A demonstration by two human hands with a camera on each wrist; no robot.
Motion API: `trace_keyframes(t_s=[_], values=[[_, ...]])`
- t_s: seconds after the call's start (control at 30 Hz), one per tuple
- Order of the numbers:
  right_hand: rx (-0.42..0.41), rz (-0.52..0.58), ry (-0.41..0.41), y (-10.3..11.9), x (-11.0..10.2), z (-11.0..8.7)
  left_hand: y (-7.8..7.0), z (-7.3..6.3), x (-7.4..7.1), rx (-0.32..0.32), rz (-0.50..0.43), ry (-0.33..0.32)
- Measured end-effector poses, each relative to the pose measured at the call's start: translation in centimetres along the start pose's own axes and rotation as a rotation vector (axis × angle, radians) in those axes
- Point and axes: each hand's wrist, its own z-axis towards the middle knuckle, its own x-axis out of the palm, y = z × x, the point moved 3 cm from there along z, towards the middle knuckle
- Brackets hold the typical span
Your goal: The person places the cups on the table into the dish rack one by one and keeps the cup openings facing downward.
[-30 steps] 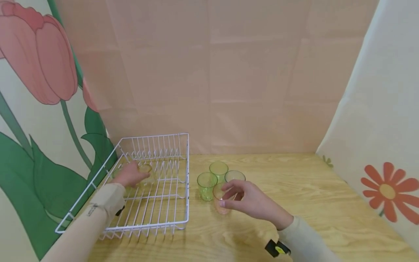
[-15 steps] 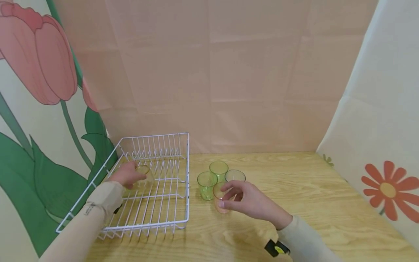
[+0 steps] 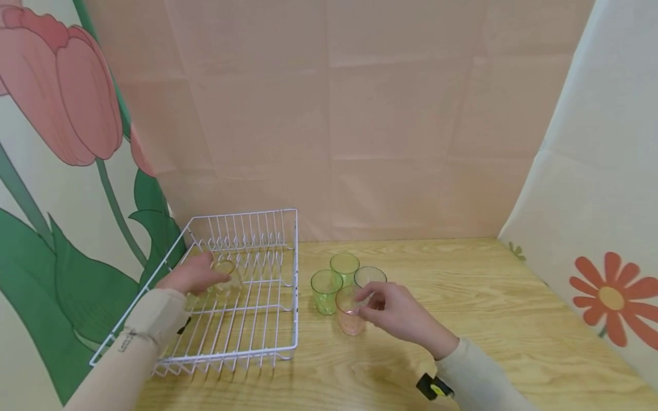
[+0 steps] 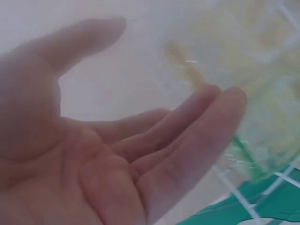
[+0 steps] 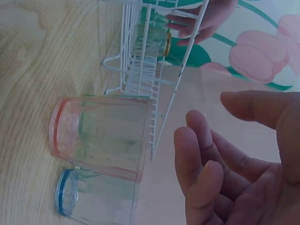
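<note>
In the head view, a clear glass with a yellow rim [image 3: 226, 275] stands in the white wire dish rack [image 3: 262, 308]. My left hand [image 3: 194, 274] is just left of it and partly covers it. In the left wrist view the thumb and fingers stand apart, with nothing between them and blurred glass beyond the fingertips. A pink glass [image 3: 351, 317] stands upright on the table. My right hand [image 3: 398, 313] hovers at its right side, fingers relaxed; in the right wrist view it is apart from the glass and holds nothing.
Two green glasses [image 3: 326, 291] and a blue-rimmed glass [image 5: 96, 194] cluster behind the pink one. The rack's right wire wall stands between them and my left hand. A beige sheet [image 3: 329, 125] hangs behind the wooden table [image 3: 452, 285].
My left hand has drawn back a little to the left from the yellow-rimmed glass. My right hand has moved slightly off the pink glass, whose rim now shows more.
</note>
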Motion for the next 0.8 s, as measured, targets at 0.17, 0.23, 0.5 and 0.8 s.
trace_keyframes(t_s=[0.17, 0.23, 0.5, 0.8], values=[[0.03, -0.058, -0.073, -0.4, -0.1, 0.4, -2.2, -2.3, -0.6, 0.135, 0.091, -0.06], [0.042, -0.095, -0.107, -0.7, -0.1, 0.6, -3.3, -3.2, -0.5, 0.194, 0.083, -0.104], [0.119, -0.188, -0.185, -2.4, -0.1, 1.2, -7.2, -6.4, 1.7, 0.436, -0.031, -0.23], [0.174, -0.196, -0.222, -5.2, -0.2, 2.1, -9.4, -8.2, 4.2, 0.582, -0.07, -0.247]])
